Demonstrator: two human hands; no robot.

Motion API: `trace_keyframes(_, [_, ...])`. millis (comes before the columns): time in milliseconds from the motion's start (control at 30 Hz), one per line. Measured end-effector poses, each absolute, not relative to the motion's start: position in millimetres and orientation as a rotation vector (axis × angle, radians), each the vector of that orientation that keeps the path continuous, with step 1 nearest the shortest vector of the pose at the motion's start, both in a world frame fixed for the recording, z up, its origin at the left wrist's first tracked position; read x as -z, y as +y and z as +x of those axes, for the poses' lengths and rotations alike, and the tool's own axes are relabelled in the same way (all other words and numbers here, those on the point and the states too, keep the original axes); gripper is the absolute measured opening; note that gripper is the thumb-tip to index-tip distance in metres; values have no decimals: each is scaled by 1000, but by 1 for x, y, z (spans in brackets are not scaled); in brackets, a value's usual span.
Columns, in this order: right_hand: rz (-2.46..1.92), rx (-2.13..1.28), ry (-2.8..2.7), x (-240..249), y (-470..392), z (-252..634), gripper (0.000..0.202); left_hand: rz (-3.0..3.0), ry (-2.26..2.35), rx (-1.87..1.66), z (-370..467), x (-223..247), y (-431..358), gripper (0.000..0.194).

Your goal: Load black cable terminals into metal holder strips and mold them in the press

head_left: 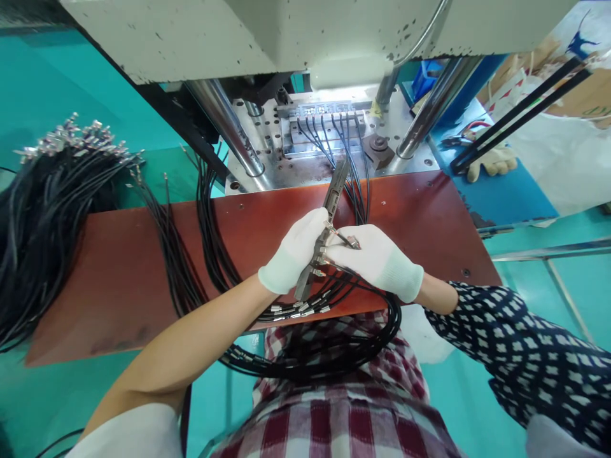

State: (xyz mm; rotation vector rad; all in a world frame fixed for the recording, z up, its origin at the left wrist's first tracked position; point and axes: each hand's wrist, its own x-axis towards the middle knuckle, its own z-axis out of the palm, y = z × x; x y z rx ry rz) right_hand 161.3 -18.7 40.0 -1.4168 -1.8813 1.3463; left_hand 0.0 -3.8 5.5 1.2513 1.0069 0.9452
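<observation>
My left hand, in a white glove, is closed around a long grey metal bar that slants over the red-brown board. On the bar's right side my gloved right hand pinches black cables with metal ends against it. Several cable ends sit along the bar's lower half. A loop of black cables hangs from there over my lap. Behind the bar, more cables run from a metal fixture in the press.
The red-brown board spans the front. A big cable bundle lies at the left, with smaller bundles beside it. Steel columns flank the fixture beneath the press head. A glove and pliers rest on the blue surface right.
</observation>
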Motion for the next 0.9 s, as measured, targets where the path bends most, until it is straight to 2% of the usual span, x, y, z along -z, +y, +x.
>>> trace_keyframes(267, [-1482,-1325,-1938,-38,-17,154,25,1422,1176,-1082,8,-7,-11,42])
trace_keyframes(400, [-1404,-1381,-1997,-35,-16,160,28,1458,1173,-1004,8,-10,-9,41])
trace_keyframes(500, [-1381,-1378,-1895,-33,-21,166,33,1384,1073,-958,6,-15,-6,39])
trace_keyframes(633, [-1210,-1351,-1641,-29,-26,173,23,1336,1015,-945,2,-16,-3,40])
trace_keyframes(900, [-1066,-1938,-1199,-29,-6,188,38,1239,938,-888,-2,-9,-1,47])
